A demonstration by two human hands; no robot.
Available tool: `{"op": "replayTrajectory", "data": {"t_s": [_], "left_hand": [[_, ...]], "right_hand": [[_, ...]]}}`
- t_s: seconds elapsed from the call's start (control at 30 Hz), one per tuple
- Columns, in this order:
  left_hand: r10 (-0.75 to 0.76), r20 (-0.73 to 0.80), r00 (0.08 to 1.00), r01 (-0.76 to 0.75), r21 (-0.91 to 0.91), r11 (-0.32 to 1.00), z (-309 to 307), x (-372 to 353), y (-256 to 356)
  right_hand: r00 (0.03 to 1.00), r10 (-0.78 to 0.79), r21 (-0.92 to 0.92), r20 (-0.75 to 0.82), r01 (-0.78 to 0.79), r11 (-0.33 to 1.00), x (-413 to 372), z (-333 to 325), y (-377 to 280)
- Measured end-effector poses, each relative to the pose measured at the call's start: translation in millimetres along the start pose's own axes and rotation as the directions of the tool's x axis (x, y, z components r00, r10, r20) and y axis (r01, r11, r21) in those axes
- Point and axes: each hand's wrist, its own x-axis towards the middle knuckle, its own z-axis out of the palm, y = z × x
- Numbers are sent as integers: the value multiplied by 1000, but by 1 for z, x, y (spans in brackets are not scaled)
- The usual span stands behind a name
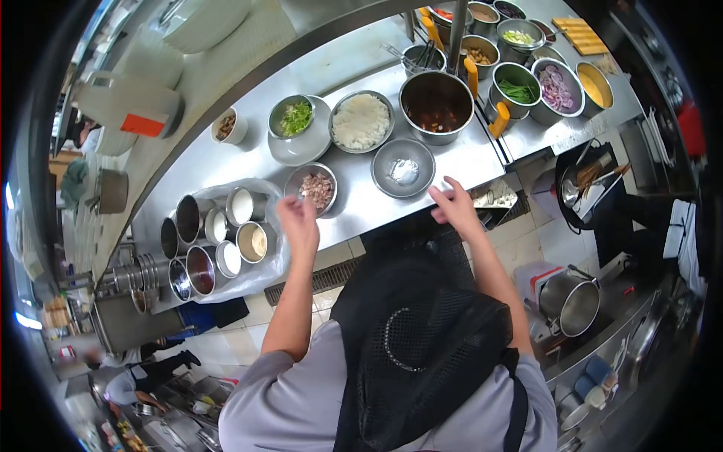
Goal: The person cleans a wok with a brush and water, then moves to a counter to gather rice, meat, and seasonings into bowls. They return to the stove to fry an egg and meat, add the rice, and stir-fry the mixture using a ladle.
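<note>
A black mesh cap (422, 339) and grey-shirted shoulders fill the foreground; beyond them the left hand (297, 218) is closed, fingers pinched on a small metal spoon (302, 195) at the near rim of a round steel bowl of chopped pinkish meat (318, 188), which sits near the front edge of the stainless steel counter (354, 215); the right hand (456, 205) is open, fingers spread, at the counter's edge near a round steel bowl holding white powder (404, 169); farther back stand a steel bowl of white rice (362, 120) and a deep steel pot of dark brown sauce (437, 102); left of the meat, steel canisters (215, 237) cluster on clear plastic.
</note>
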Motion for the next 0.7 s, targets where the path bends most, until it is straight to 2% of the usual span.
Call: {"op": "replayTrajectory", "data": {"t_s": [0.03, 0.07, 0.1, 0.13, 0.2, 0.27, 0.3, 0.33, 0.37, 0.4, 0.43, 0.5, 0.53, 0.57, 0.6, 0.63, 0.67, 0.7], "left_hand": [[-136, 211, 968, 171, -156, 973, 14, 12, 7], [-221, 431, 875, 358, -268, 895, 30, 27, 15], [-266, 440, 858, 433, -340, 835, 54, 38, 14], [-306, 455, 836, 502, -409, 762, 80, 48, 7], [-472, 474, 743, 667, -470, 578, 120, 73, -1], [-432, 553, 713, 700, -526, 483, 147, 95, -16], [-440, 476, 762, 647, -597, 474, 159, 96, -17], [-474, 438, 764, 639, -617, 460, 158, 93, -1], [-398, 443, 803, 596, -596, 538, 160, 88, -7], [-316, 454, 833, 545, -577, 608, 162, 84, -13], [-248, 523, 815, 571, -654, 497, 157, 77, -9], [-319, 513, 797, 599, -608, 521, 142, 50, -19], [-350, 549, 759, 643, -549, 534, 122, 39, -8], [-281, 595, 753, 643, -575, 506, 112, 26, -22], [-319, 634, 705, 689, -504, 520, 92, 16, -14], [-306, 659, 687, 692, -465, 552, 81, 6, -25], [-310, 671, 674, 699, -443, 561, 72, -1, -31], [-293, 669, 683, 690, -460, 559, 60, -4, -22]], "right_hand": [[999, -31, 93, 15, 29, 995, 18, 17, 6], [998, -63, 186, 26, 57, 981, 37, 30, 16], [999, -2, 188, 54, -8, 982, 52, 37, 28], [998, -8, 184, 55, -2, 983, 48, 35, 25], [997, -74, -256, 35, 80, 963, 26, 24, 4], [997, 14, -11, 76, -14, 1000, -2, 10, -22], [997, -41, 67, 70, 36, 997, -6, 6, -39], [994, -91, 145, 58, 82, 986, -10, 4, -55], [997, -10, 31, 71, 8, 1000, -2, 2, -79], [978, -194, 74, 75, 189, 979, 9, 11, -101], [974, -209, 181, 92, 190, 965, 30, 26, -123], [965, -201, 168, 171, 172, 971, 80, 56, -162], [971, -197, 129, 137, 180, 975, 106, 77, -176], [980, -178, 244, 94, 150, 958, 148, 99, -173], [992, -117, 288, 51, 98, 953, 176, 119, -180], [985, -147, 309, 88, 113, 944, 214, 136, -176], [978, -177, 422, 107, 117, 899, 265, 156, -161], [989, -127, 396, 74, 88, 914, 302, 177, -154]]}}
